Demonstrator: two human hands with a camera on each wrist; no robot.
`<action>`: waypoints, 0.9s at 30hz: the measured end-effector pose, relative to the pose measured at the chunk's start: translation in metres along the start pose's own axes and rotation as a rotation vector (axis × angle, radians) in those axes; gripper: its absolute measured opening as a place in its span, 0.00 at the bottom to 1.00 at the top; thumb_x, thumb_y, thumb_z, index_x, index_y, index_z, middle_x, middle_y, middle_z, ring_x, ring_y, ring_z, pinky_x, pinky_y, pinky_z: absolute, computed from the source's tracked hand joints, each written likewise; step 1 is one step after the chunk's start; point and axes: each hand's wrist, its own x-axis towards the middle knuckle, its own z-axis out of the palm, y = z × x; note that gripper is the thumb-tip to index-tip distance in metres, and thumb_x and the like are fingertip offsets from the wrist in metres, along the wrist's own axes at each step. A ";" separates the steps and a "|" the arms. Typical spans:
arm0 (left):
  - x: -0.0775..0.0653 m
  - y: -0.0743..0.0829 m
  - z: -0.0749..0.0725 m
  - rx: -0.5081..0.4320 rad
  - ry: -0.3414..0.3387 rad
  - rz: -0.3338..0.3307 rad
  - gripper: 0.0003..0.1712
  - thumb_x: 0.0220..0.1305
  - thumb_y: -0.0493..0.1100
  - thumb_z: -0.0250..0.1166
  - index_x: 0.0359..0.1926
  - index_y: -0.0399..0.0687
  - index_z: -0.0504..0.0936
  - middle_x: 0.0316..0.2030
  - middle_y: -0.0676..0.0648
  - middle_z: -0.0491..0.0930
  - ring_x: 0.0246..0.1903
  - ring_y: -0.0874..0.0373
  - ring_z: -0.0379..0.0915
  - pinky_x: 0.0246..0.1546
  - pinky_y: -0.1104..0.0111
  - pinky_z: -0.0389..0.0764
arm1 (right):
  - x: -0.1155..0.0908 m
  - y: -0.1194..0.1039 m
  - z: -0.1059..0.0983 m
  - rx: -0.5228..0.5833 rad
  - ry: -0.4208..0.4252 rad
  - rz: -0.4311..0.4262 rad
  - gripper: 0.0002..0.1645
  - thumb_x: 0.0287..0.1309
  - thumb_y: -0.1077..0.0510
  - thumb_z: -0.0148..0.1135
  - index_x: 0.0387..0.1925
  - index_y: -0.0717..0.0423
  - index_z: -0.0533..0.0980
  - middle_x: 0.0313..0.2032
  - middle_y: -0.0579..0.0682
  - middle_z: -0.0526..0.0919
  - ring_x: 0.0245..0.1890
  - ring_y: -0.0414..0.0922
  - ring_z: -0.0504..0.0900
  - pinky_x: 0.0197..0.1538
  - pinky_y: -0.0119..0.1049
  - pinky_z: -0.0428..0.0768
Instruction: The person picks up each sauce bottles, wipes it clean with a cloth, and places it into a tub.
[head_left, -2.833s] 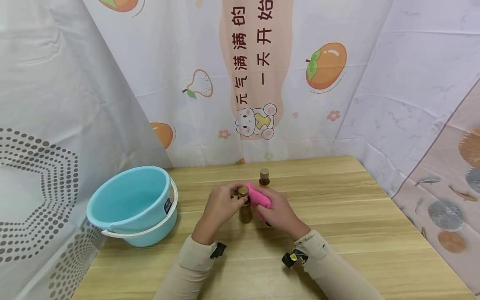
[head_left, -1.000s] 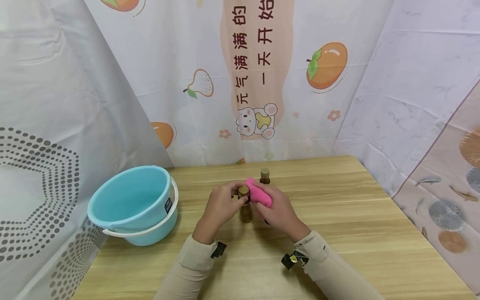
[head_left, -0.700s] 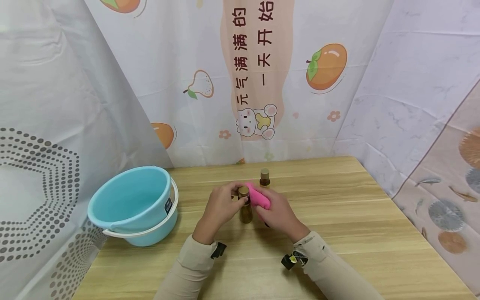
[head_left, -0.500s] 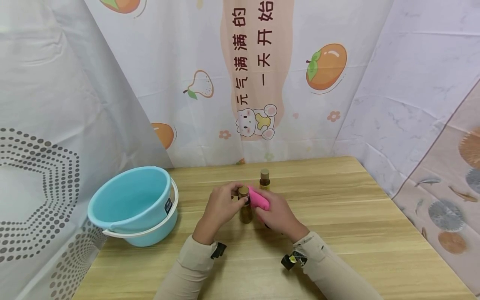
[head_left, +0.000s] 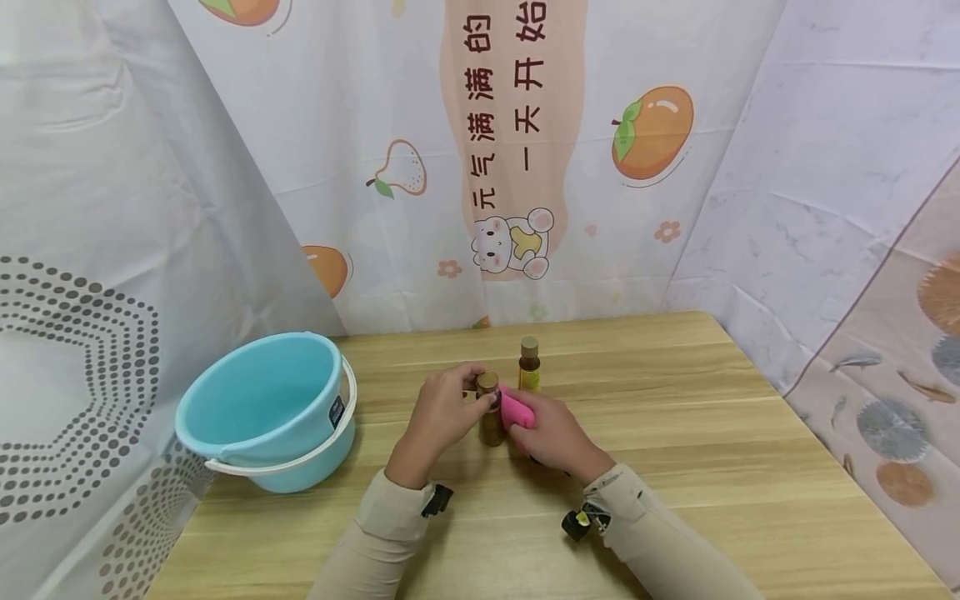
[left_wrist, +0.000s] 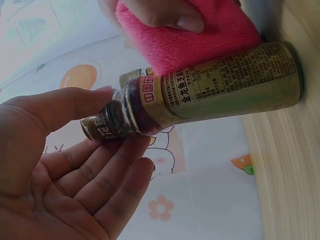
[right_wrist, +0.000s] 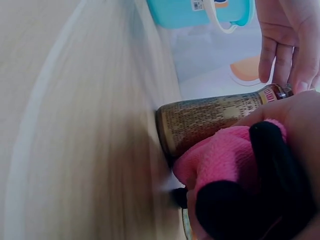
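A sesame oil bottle [head_left: 492,429] with a gold cap stands upright on the wooden table. My left hand [head_left: 441,408] pinches its neck just under the cap, thumb [left_wrist: 95,100] on one side and fingers on the other. Bunched in my right hand [head_left: 558,435] is a pink cloth [head_left: 517,412], pressed against the bottle's right side. The left wrist view shows that cloth [left_wrist: 200,45] lying along the printed label [left_wrist: 235,80]. In the right wrist view, a black shape [right_wrist: 280,175] covers part of the cloth.
A second brown bottle [head_left: 529,368] with a yellow label stands just behind my right hand. To the left, light blue buckets [head_left: 341,454] with a white handle are nested at the table's edge. A printed curtain [head_left: 360,250] hangs behind the table [head_left: 675,400].
My right hand has slid down along the bottle with the pink cloth, uncovering more of the rear bottle's label. The left hand keeps its place at the neck.
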 end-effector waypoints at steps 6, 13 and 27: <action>0.000 0.000 0.000 -0.005 0.000 -0.004 0.21 0.62 0.45 0.76 0.55 0.48 0.86 0.43 0.50 0.90 0.44 0.54 0.87 0.47 0.56 0.86 | 0.001 0.003 0.002 -0.024 -0.005 -0.024 0.36 0.60 0.58 0.67 0.70 0.39 0.75 0.40 0.45 0.85 0.29 0.40 0.78 0.29 0.35 0.79; 0.000 -0.001 -0.001 -0.006 -0.002 0.002 0.21 0.62 0.44 0.76 0.55 0.47 0.86 0.44 0.50 0.90 0.44 0.55 0.87 0.47 0.57 0.86 | 0.000 0.000 -0.001 -0.036 0.022 -0.036 0.35 0.59 0.57 0.67 0.69 0.40 0.76 0.37 0.45 0.84 0.28 0.39 0.78 0.28 0.34 0.78; -0.001 -0.002 -0.001 -0.003 0.004 0.014 0.21 0.61 0.44 0.76 0.55 0.46 0.86 0.44 0.49 0.89 0.44 0.56 0.87 0.45 0.58 0.86 | -0.001 -0.014 -0.010 0.038 0.135 -0.114 0.37 0.59 0.61 0.66 0.69 0.36 0.75 0.51 0.43 0.84 0.30 0.41 0.78 0.27 0.34 0.78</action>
